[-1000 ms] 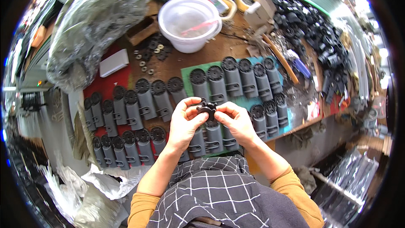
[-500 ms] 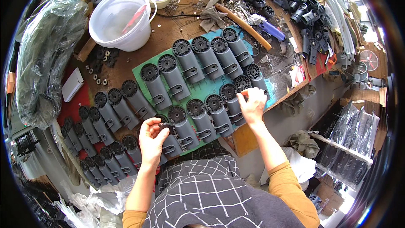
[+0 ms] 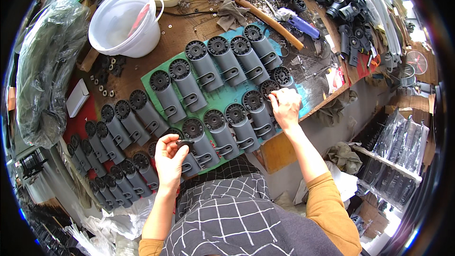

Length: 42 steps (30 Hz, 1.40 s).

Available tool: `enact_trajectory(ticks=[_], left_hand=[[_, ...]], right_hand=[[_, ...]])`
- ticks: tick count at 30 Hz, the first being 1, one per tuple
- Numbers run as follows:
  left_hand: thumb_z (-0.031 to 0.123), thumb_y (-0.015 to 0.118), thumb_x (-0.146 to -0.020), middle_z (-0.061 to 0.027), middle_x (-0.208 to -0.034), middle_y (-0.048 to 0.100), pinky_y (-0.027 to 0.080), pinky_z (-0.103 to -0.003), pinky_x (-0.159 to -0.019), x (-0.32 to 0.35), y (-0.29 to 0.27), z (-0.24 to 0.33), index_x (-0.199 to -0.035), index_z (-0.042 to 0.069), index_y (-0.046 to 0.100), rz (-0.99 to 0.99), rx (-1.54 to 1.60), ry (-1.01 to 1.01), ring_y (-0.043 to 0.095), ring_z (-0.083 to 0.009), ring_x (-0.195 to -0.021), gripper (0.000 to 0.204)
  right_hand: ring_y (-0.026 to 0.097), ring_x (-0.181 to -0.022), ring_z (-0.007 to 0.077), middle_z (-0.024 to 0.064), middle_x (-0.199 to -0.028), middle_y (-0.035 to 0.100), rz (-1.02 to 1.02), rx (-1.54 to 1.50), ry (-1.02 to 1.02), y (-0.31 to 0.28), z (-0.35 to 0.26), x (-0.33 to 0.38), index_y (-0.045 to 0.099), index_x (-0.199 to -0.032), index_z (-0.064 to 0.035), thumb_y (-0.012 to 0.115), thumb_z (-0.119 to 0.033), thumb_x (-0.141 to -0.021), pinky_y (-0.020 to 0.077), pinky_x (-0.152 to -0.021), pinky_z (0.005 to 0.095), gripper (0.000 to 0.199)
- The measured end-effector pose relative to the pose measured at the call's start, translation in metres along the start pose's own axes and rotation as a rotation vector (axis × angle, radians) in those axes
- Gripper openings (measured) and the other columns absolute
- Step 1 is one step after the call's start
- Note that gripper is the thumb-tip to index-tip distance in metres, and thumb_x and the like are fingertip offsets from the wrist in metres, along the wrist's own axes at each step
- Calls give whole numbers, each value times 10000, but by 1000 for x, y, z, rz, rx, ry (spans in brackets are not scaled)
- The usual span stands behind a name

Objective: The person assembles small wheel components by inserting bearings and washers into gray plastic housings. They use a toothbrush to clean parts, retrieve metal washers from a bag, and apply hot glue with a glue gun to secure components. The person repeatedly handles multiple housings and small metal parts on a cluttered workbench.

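Observation:
Rows of grey plastic housings (image 3: 167, 97), each with a round black spoked end, lie on a green and blue sheet (image 3: 215, 98) and on the table to its left. My left hand (image 3: 169, 163) is closed over the near row, thumb and fingers pinching a small black round piece (image 3: 186, 144). At the right end of that row, my right hand (image 3: 287, 106) hovers over or touches the last housings, its fingers drawn together. What its fingertips hold, if anything, is hidden.
A white bucket (image 3: 124, 23) stands at the back left, beside a plastic-wrapped bundle (image 3: 50, 71). A wooden stick (image 3: 270, 22) and a purple-handled tool (image 3: 303, 27) lie behind the sheet. Black parts (image 3: 332, 0) are heaped at the back right. A small white box (image 3: 77, 97) sits left.
My right hand has shifted slightly right on the end housings. My left hand still pinches the black round piece. The whole view has moved a little.

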<state>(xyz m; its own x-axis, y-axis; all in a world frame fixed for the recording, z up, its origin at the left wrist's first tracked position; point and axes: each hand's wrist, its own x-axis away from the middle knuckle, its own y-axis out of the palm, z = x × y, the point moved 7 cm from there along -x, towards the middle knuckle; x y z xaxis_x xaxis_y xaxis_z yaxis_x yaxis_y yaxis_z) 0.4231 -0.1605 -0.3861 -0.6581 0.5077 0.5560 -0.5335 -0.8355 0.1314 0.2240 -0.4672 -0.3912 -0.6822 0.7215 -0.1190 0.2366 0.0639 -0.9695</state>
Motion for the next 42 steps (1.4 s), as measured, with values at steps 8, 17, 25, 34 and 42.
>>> enact_trajectory(ticks=[8, 17, 25, 34, 42], left_hand=[[-12, 718, -807, -3, -939, 628, 492, -228, -812, -2, 6, 3, -1150, 64, 542, 3, 18, 9, 594, -77, -850, 393], [-37, 707, -801, -14, -974, 608, 488, -238, -847, -1, 9, 11, -1164, 58, 539, -28, 35, 7, 584, -92, -895, 411], [-27, 696, -818, -45, -1007, 629, 501, -268, -867, -8, 73, 20, -1197, 49, 506, -130, 192, -55, 608, -124, -932, 431], [26, 741, -801, -72, -1148, 586, 482, -293, -905, -6, 106, 13, -1250, 63, 489, -255, 61, -25, 565, -154, -1054, 516], [56, 691, -857, -64, -1163, 567, 449, -307, -979, -16, 52, 1, -1256, 58, 501, -137, -73, -11, 543, -162, -1092, 442]], right_hand=[[479, -1180, 223, 1, -1285, 584, -80, 166, -106, 6, -8, 20, 655, -1196, -135, 647, -327, -876, 287, -992, 411, 373], [476, -1224, 233, 20, -1287, 616, -161, 26, 3, 12, 7, 22, 643, -1218, -125, 650, -304, -869, 269, -1052, 442, 392], [550, -960, 147, 18, -955, 608, -291, -880, 47, -31, -110, 26, 718, -988, -66, 684, -114, -875, 439, -855, 287, 127], [570, -828, 65, -17, -889, 614, -596, -1366, 605, -14, -101, 44, 637, -956, -24, 706, -71, -864, 462, -787, 222, 125], [466, -1085, 265, 29, -1062, 530, -69, 271, -199, -34, 44, -66, 639, -990, -211, 633, -138, -812, 334, -935, 429, 193]])
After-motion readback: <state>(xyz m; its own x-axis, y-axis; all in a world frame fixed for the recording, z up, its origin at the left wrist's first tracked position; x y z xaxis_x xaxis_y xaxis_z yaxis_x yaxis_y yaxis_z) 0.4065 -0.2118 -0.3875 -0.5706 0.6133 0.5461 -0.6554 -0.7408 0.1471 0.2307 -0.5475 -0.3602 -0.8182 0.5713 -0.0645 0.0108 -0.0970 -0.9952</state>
